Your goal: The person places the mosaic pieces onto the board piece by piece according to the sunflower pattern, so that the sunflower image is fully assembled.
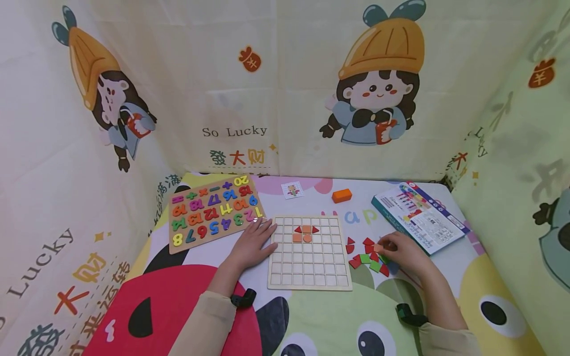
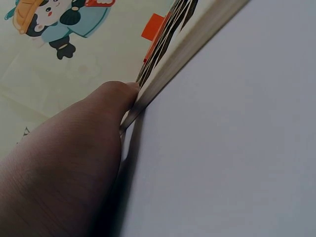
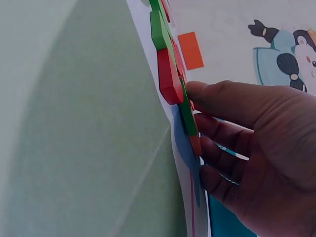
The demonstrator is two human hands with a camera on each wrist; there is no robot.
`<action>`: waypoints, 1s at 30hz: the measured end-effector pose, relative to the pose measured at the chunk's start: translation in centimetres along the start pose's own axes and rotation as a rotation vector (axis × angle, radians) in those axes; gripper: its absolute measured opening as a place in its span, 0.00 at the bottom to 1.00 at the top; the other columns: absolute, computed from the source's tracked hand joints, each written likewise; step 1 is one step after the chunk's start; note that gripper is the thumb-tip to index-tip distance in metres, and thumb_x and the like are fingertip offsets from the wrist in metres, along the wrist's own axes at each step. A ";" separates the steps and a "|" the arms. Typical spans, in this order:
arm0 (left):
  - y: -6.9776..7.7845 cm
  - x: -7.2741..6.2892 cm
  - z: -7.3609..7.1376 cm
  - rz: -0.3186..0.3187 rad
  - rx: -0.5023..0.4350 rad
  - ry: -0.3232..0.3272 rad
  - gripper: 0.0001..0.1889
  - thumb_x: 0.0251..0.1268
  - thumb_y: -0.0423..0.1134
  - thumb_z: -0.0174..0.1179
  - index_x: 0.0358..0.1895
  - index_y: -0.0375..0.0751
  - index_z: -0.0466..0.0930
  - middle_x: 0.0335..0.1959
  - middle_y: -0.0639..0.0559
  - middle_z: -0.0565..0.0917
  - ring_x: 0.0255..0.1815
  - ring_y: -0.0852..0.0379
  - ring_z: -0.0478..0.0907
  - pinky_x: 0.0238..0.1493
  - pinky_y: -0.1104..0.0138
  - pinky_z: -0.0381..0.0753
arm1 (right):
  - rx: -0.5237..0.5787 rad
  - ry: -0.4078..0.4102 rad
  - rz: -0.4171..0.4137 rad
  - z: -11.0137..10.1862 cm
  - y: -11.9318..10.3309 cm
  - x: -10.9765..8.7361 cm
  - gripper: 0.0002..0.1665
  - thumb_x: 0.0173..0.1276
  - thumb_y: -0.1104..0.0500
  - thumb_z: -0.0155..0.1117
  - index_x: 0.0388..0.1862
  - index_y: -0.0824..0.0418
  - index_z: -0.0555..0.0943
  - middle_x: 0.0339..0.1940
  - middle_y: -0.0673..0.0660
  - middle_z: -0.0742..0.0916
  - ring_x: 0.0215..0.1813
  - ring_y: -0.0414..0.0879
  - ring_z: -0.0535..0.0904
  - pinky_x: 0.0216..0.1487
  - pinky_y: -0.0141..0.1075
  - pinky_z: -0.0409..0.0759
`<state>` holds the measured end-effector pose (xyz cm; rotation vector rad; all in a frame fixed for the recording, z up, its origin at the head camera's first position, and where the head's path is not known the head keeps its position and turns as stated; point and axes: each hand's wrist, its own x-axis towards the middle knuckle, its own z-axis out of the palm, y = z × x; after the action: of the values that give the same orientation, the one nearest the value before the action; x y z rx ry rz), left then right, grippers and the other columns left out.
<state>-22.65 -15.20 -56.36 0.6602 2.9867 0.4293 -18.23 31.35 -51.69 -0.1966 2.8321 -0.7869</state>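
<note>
My left hand (image 1: 252, 242) lies with spread fingers on the table, its thumb against the left edge of a pale wooden grid board (image 1: 310, 264). In the left wrist view the thumb (image 2: 116, 94) meets the board's side. Orange squares (image 1: 297, 238), a round orange piece (image 1: 307, 238) and two red triangles (image 1: 315, 230) sit on the board. Over loose tiles at right, my right hand (image 1: 403, 249) has bent fingers, with an orange tile (image 1: 377, 248) at their tips; I cannot tell if it is pinched. In the right wrist view, red (image 3: 168, 76) and green tiles (image 3: 159, 30) stand beside the thumb.
A number puzzle board (image 1: 213, 212) lies at back left. Behind the grid board are a small picture card (image 1: 292, 190) and an orange block (image 1: 342, 196). A flat box (image 1: 420, 215) lies just behind my right hand. Printed cloth walls (image 1: 285, 99) surround the table.
</note>
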 end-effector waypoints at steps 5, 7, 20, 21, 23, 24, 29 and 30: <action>0.2 0.0 -0.1 -0.002 0.005 0.000 0.37 0.70 0.67 0.46 0.79 0.62 0.53 0.81 0.61 0.53 0.84 0.52 0.39 0.82 0.51 0.43 | -0.014 0.009 0.015 0.1 -0.1 0.0 0.19 0.68 0.48 0.66 0.53 0.56 0.82 0.45 0.54 0.82 0.46 0.49 0.74 0.50 0.44 0.78; 0.3 -0.1 -0.3 -0.003 0.002 -0.001 0.37 0.70 0.67 0.47 0.78 0.61 0.54 0.81 0.61 0.54 0.84 0.52 0.40 0.82 0.52 0.43 | -0.021 0.015 0.010 0.1 -0.2 0.0 0.20 0.68 0.49 0.66 0.54 0.58 0.81 0.45 0.55 0.82 0.46 0.49 0.75 0.50 0.45 0.79; 0.5 -0.1 -0.5 -0.017 -0.004 -0.011 0.37 0.70 0.67 0.46 0.78 0.62 0.53 0.81 0.62 0.53 0.84 0.53 0.39 0.82 0.53 0.42 | -0.035 0.021 0.032 0.0 -0.3 0.2 0.22 0.67 0.48 0.67 0.54 0.60 0.81 0.45 0.56 0.82 0.46 0.49 0.74 0.50 0.44 0.79; 0.5 -0.1 -0.5 -0.016 -0.004 -0.010 0.37 0.70 0.67 0.46 0.78 0.62 0.53 0.81 0.62 0.53 0.84 0.53 0.39 0.82 0.53 0.42 | -0.035 0.022 0.037 0.0 -0.3 0.2 0.22 0.67 0.48 0.67 0.54 0.60 0.81 0.45 0.55 0.81 0.46 0.48 0.74 0.49 0.43 0.79; 0.5 -0.2 -0.6 -0.014 -0.004 -0.010 0.37 0.70 0.67 0.47 0.78 0.62 0.53 0.81 0.62 0.53 0.84 0.53 0.39 0.82 0.53 0.42 | -0.034 0.023 0.041 0.0 -0.4 0.3 0.22 0.67 0.48 0.68 0.54 0.60 0.81 0.45 0.56 0.81 0.46 0.49 0.74 0.48 0.43 0.79; 0.5 -0.2 -0.6 -0.012 -0.003 -0.007 0.37 0.70 0.67 0.47 0.78 0.62 0.53 0.81 0.62 0.53 0.84 0.53 0.39 0.82 0.52 0.42 | -0.033 0.024 0.042 -0.1 -0.5 0.3 0.22 0.67 0.48 0.68 0.54 0.60 0.81 0.45 0.56 0.81 0.46 0.49 0.74 0.48 0.43 0.79; 0.5 -0.2 -0.5 -0.014 0.002 -0.005 0.37 0.69 0.67 0.47 0.78 0.62 0.53 0.81 0.62 0.53 0.84 0.52 0.39 0.82 0.52 0.43 | -0.044 0.039 0.018 -0.2 -1.1 0.4 0.20 0.67 0.50 0.67 0.53 0.60 0.81 0.48 0.59 0.82 0.47 0.51 0.75 0.51 0.49 0.80; 0.5 -0.2 -0.5 -0.015 0.001 -0.007 0.37 0.69 0.68 0.47 0.78 0.62 0.53 0.81 0.62 0.53 0.84 0.53 0.39 0.82 0.53 0.42 | -0.046 0.042 0.016 -0.2 -1.3 0.5 0.20 0.67 0.50 0.67 0.52 0.60 0.82 0.48 0.59 0.82 0.47 0.52 0.75 0.52 0.50 0.80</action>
<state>-22.29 -14.99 -55.73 0.6375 2.9840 0.4231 -18.63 30.30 -50.90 -0.1664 2.8897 -0.7320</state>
